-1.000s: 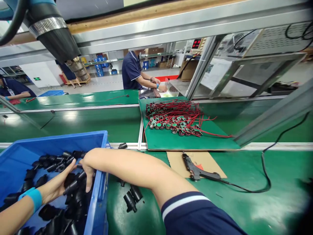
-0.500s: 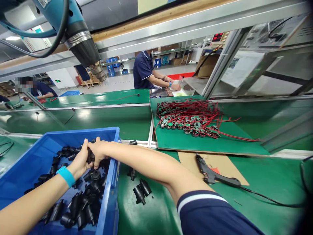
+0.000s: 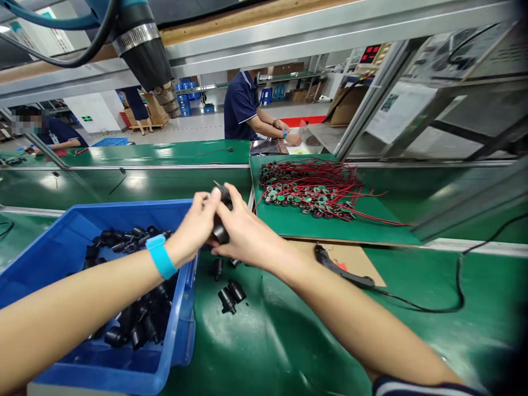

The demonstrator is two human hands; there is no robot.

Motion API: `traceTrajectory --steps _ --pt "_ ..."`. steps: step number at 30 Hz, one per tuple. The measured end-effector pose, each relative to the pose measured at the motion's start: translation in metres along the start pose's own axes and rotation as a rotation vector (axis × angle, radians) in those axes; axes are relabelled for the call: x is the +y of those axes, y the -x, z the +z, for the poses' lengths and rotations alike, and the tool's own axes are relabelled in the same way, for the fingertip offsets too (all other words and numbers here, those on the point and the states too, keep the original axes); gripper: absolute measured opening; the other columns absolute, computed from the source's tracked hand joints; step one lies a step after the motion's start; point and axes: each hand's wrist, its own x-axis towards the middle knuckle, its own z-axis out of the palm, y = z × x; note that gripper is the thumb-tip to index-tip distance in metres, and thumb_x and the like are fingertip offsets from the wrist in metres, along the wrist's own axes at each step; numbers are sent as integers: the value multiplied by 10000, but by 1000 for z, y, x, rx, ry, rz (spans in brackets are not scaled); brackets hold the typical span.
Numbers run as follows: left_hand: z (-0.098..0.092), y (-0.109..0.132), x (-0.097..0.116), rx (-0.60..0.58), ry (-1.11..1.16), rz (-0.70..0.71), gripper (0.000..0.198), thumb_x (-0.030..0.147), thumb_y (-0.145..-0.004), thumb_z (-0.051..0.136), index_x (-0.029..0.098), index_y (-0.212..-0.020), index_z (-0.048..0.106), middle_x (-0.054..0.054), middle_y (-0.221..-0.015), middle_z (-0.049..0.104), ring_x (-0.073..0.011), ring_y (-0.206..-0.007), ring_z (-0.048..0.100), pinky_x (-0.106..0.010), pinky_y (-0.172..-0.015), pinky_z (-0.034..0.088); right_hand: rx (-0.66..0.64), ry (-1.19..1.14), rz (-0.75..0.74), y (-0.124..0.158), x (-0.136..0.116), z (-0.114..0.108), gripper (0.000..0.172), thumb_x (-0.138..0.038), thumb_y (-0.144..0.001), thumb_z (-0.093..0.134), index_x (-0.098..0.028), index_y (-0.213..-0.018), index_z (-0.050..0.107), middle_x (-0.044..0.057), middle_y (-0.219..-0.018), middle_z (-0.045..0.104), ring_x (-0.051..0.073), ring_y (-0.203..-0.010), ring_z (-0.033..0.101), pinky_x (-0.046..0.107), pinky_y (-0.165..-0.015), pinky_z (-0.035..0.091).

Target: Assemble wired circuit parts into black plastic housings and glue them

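My left hand [image 3: 198, 223], with a light-blue band on its wrist, and my right hand [image 3: 246, 228] meet above the right rim of a blue bin [image 3: 185, 330]. Both have fingers closed around black cylindrical plastic parts [image 3: 220, 232]; the fingers partly cover them, so I cannot tell how many are held. Similar black parts [image 3: 140, 324] with narrow stub ends lie loose in the bin, below my left forearm. Beyond the bin's right side, a few more black parts [image 3: 231, 296] rest on the green bench.
A glue gun [image 3: 346, 268] lies on cardboard at the right, its cable trailing across the bench [image 3: 305, 335]. Behind it, red-wired round components [image 3: 309, 192] cover a green board. A blue power tool [image 3: 142, 44] hangs at upper left. A co-worker [image 3: 243, 107] works opposite.
Both hands have risen out of the bin and moved right, bringing black parts with them. The view has shifted slightly.
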Motion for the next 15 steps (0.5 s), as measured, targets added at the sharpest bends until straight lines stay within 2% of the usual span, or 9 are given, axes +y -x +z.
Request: traceTrajectory --steps 3,8,12,14,15 --pt "25 1 -25 -192 -173 -160 572 735 -972 367 252 -1273 422 -56 -975 642 -156 -663 648 -198 -423 509 9 -119 152 42 28 35 1198 -214 -623 943 -150 -1600 253 290 -1661 -35 484 -1552 176 580 -1213 368" --pt "37 -1 -54 -428 -346 -309 658 710 -968 404 184 -1363 415 -170 -1132 711 -257 -935 739 -262 -537 605 1 -345 300 77 51 87 1143 -294 -646 927 -203 -1597 299 228 -1677 52 415 -1539 283 542 -1249 315" --pt "34 -9 -61 -524 -587 -311 740 660 -949 490 161 -1487 388 -228 -1365 655 -331 -1143 714 -321 -698 636 2 -350 304 82 57 111 1061 -253 -719 868 -200 -1606 287 199 -1669 206 355 -1583 168 531 -1280 237" --pt "31 -10 -56 -524 -730 -244 862 614 -902 602 133 -1558 320 -261 -1476 572 -396 -1265 647 -410 -869 619 -9 -334 310 83 58 117 1047 -259 -743 852 -200 -1616 277 197 -1683 185 354 -1590 136 540 -1271 254" --pt "29 -8 -51 -513 -792 -191 903 575 -883 647 117 -1579 299 -275 -1551 488 -425 -1345 580 -465 -987 569 -21 -323 318 84 58 119 1040 -268 -746 852 -202 -1616 287 202 -1695 147 374 -1585 146 558 -1252 288"
